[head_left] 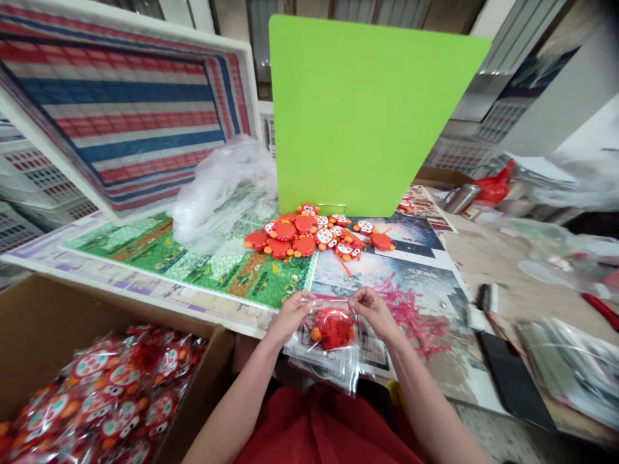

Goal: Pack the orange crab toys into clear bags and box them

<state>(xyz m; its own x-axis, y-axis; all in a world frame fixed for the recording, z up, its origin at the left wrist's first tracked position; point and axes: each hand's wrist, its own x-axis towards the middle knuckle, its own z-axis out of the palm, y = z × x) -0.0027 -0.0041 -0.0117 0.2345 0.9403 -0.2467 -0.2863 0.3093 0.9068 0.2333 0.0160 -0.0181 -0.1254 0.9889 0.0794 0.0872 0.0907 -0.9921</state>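
Observation:
My left hand (293,317) pinches the upper left corner of a clear plastic bag (355,335). The upper right corner is gripped by my right hand (373,310). Inside the bag lies a red crab-shaped toy (333,327), its plain red side facing up and orange bits at its edges. Under it, more flat clear bags (319,368) rest at the table's front edge. Beyond my hands is a pile of loose red crab toys (304,246), some showing white faces with coloured dots. Pink plastic strips (411,316) lie scattered just right of my right hand.
A cardboard box (213,351) at the lower left holds many bagged crab toys (120,393). A green board (372,116) stands behind the pile. Crumpled clear plastic (213,193) leans by a striped-lined tray (145,122). A black phone-like slab (515,380) lies at right.

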